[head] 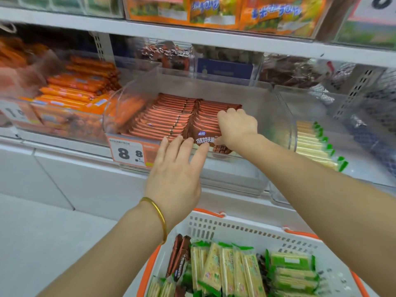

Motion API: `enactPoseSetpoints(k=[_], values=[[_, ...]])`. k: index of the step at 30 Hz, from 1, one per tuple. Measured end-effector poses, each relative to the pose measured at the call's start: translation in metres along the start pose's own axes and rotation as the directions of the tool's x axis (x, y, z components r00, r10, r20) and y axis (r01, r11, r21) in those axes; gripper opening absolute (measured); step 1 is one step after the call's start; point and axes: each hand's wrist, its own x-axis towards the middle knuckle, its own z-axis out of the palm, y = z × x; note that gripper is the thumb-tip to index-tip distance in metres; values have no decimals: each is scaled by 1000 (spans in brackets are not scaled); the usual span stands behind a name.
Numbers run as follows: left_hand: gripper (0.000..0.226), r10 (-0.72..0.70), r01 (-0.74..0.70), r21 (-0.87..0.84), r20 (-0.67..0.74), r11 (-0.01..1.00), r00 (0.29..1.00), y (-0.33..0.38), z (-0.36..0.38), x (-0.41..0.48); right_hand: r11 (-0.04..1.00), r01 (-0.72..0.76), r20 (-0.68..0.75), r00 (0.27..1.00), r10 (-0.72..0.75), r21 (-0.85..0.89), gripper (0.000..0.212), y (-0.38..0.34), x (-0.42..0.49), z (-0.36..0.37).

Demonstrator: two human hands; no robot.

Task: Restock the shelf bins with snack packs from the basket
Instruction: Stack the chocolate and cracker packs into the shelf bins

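Note:
A clear shelf bin (267, 116) holds two rows of brown chocolate wafer packs (167, 116) standing on edge. My right hand (235, 127) grips the right-hand row from above, fingers curled over the pack tops. My left hand (177, 168) is flat with straight fingers, its fingertips pressing the front pack (202, 133) at the bin's front edge. Below, a white basket with orange rim (235, 228) holds brown wafer packs (180, 256) and several green-and-cream cracker packs (231, 269).
To the left, a bin of orange sausage sticks (72, 91). A bin to the right holds green-and-cream cracker packs (315, 144). A price tag (130, 153) reading 8.8 hangs on the bin front. Upper shelf carries orange snack bags (214, 11). White cabinet fronts lie below the shelf.

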Motion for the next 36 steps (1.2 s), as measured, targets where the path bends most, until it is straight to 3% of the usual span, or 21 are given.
enactPoseSetpoints(k=[6, 10, 12, 14, 16, 19, 22, 24, 27, 29, 32, 36], values=[[70, 7, -7, -40, 7, 999, 1000, -3, -7, -3, 999, -9, -85, 996, 14, 53, 59, 3, -15, -16], [61, 9, -7, -168, 15, 986, 1000, 0, -25, -23, 910, 87, -314, 948, 50, 406, 20, 6, -75, -41], [55, 4, 11, -176, 88, 984, 996, 2, -30, -45, 807, 178, -356, 933, 42, 562, 18, -1, -118, -29], [49, -3, 42, -174, 218, 984, 976, 4, -29, -69, 764, 179, -227, 973, -43, 620, 18, -11, -153, 12], [51, 31, 36, -166, 386, 985, 922, 7, -24, -90, 786, 97, 83, 979, -185, 611, 16, -25, -176, 71], [52, 94, -58, -83, 555, 995, 827, 15, -18, -112, 810, 51, 454, 806, -378, 584, 18, -49, -198, 157], [52, 96, -79, -55, 634, 995, 767, 25, -8, -126, 750, -133, 638, 633, -439, 648, 58, -75, -220, 215], [54, 112, -106, -49, 652, 993, 750, 29, -2, -126, 711, -224, 679, 574, -457, 667, 86, -90, -231, 240], [54, 128, -130, -44, 644, 991, 754, 28, 5, -116, 744, -154, 654, 611, -446, 651, 100, -99, -238, 258], [53, 124, -128, -41, 646, 991, 753, 25, 9, -111, 760, -103, 638, 622, -453, 641, 78, -96, -238, 254], [53, 134, -144, -40, 664, 989, 736, 24, 13, -108, 780, -6, 639, 578, -507, 625, 36, -83, -233, 242], [52, 170, -161, -78, 682, 984, 711, 29, 17, -105, 799, 48, 624, 596, -505, 599, 29, -51, -221, 219]])
